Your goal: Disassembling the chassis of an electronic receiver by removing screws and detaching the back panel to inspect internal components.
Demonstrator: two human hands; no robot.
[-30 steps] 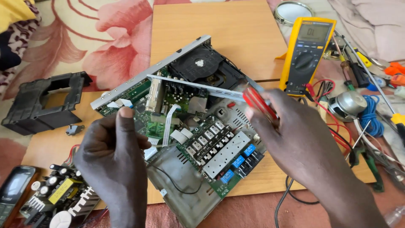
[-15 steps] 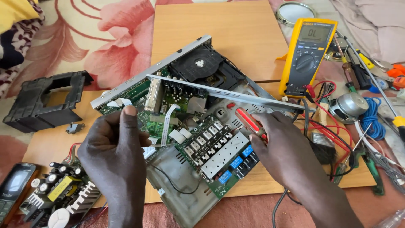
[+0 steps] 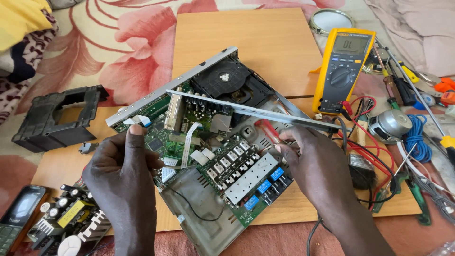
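An opened disc player chassis (image 3: 208, 223) lies tilted on a wooden board (image 3: 246, 38), with green circuit boards (image 3: 237, 175) and a black disc drive (image 3: 227, 83) exposed. My left hand (image 3: 123, 175) grips the chassis at its left side, thumb up near a white ribbon cable (image 3: 187, 144). My right hand (image 3: 315, 163) holds a red-handled probe (image 3: 268, 130) against the boards at the chassis' right side. A grey metal strip (image 3: 251, 111) crosses over the chassis.
A yellow multimeter (image 3: 343, 71) with red leads (image 3: 374, 142) lies to the right, beside screwdrivers (image 3: 398, 87), a small motor (image 3: 391, 124) and blue wire (image 3: 417, 137). A black plastic frame (image 3: 52, 121) sits left. Another circuit board (image 3: 68, 225) and a phone (image 3: 16, 215) lie lower left.
My right hand has moved down and left with the red-handled probe, from above the chassis to its right edge. The left hand has stayed on the chassis.
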